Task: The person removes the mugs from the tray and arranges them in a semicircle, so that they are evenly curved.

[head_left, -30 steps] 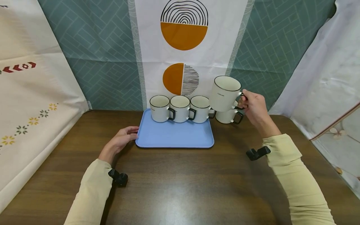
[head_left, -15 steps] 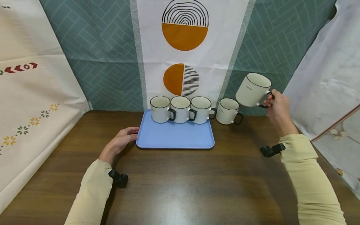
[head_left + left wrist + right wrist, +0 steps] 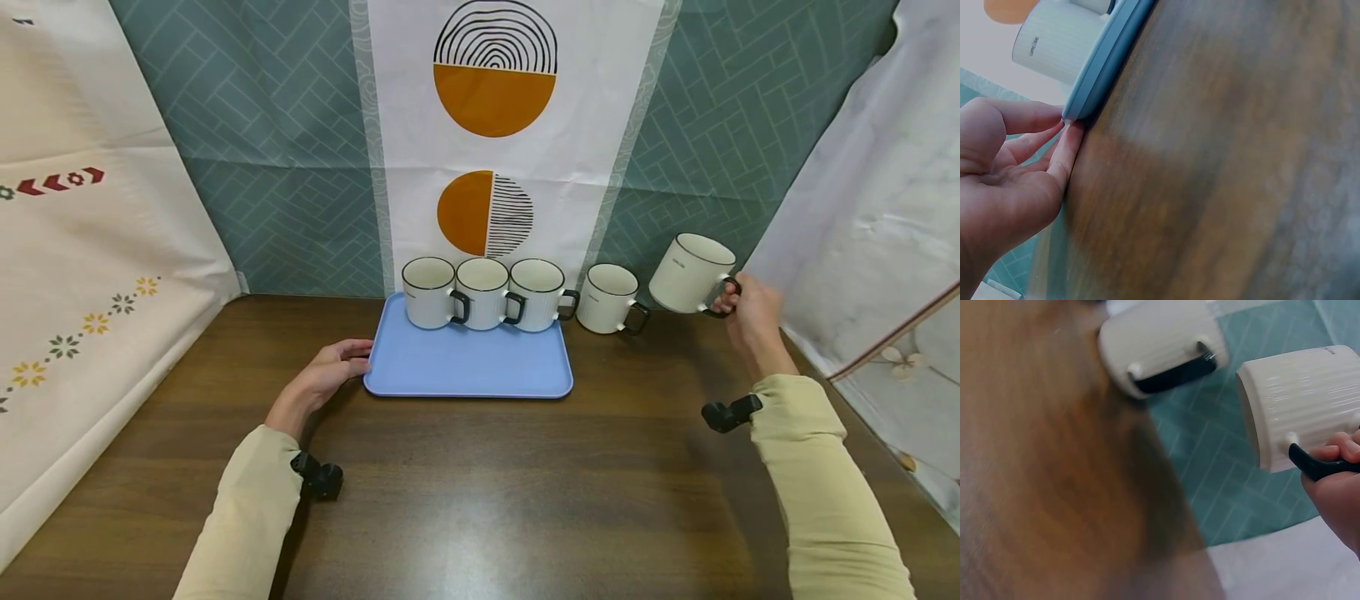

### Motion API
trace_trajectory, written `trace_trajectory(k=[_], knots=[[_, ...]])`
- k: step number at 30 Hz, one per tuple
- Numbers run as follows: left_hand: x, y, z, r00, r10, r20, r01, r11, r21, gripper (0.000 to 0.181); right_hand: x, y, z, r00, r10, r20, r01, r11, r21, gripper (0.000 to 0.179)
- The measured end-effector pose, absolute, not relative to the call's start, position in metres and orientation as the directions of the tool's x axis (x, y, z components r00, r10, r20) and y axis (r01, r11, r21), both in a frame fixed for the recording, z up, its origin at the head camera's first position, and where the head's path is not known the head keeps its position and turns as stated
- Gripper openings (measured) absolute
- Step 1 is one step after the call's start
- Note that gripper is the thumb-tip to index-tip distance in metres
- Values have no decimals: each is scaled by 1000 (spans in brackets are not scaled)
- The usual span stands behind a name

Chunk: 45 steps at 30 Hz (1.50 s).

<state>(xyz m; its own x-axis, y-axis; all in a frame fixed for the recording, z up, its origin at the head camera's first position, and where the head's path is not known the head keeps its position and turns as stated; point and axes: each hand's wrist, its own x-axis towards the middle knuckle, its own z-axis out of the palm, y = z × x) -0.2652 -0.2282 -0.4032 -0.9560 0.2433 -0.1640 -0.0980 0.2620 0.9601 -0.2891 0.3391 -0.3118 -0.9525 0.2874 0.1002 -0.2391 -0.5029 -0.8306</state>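
My right hand [image 3: 753, 312] grips the black handle of a white mug [image 3: 692, 275] with a dark rim. This mug is tilted and held above the table's back right; its ribbed side and base face the right wrist view. Left of it stands another mug [image 3: 608, 298], upright on the table beside the tray. On the back of the blue tray [image 3: 468, 367] three similar mugs stand in a row: a left one [image 3: 429, 296], a middle one [image 3: 482, 296] and a right one [image 3: 536, 297]. My left hand [image 3: 324, 375] pinches the tray's left rim with thumb and fingertips.
A brown wooden table [image 3: 465, 483] lies under everything. Behind it hangs a teal patterned cloth [image 3: 292, 192] with a white middle panel. Pale cloths hang on both sides, the right one [image 3: 877, 250] close to my right hand.
The held mug has moved right from above the standing mug, tilted, then come down toward the table. That standing mug is now uncovered. My left hand and the tray have stayed in place.
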Motion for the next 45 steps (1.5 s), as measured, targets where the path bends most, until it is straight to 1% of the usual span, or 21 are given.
trace_trajectory(k=[8, 13, 18, 21, 24, 27, 31, 35, 45], knots=[[-264, -230, -402, -958, 232, -167, -101, 270, 958, 53, -292, 342, -344, -953, 294, 69, -175, -351, -920, 42], [-264, -229, -401, -957, 238, -165, -99, 265, 959, 53, -291, 343, -360, -959, 279, 59, -145, -302, -942, 36], [-264, -227, -402, -958, 236, -162, -101, 252, 962, 52, -286, 343, -369, -972, 228, 54, -117, -273, -955, 34], [-265, -227, -402, -958, 238, -163, -100, 256, 962, 52, -283, 344, -372, -985, 151, 77, -118, -284, -951, 34], [-266, -227, -403, -958, 235, -165, -103, 255, 961, 53, -281, 346, -374, -995, 21, 94, -96, -307, -947, 31], [-265, -227, -402, -958, 229, -172, -110, 259, 960, 53, -279, 348, -376, -989, -105, 107, -73, -291, -954, 29], [-265, -228, -401, -957, 231, -174, -111, 264, 958, 53, -277, 350, -378, -975, -188, 120, -70, -253, -965, 28], [-265, -228, -401, -955, 239, -174, -109, 265, 958, 54, -277, 351, -379, -974, -191, 121, -80, -211, -974, 28], [-266, -230, -404, -957, 233, -172, -104, 277, 955, 54, -275, 339, -380, -986, -132, 100, -81, -142, -987, 28]])
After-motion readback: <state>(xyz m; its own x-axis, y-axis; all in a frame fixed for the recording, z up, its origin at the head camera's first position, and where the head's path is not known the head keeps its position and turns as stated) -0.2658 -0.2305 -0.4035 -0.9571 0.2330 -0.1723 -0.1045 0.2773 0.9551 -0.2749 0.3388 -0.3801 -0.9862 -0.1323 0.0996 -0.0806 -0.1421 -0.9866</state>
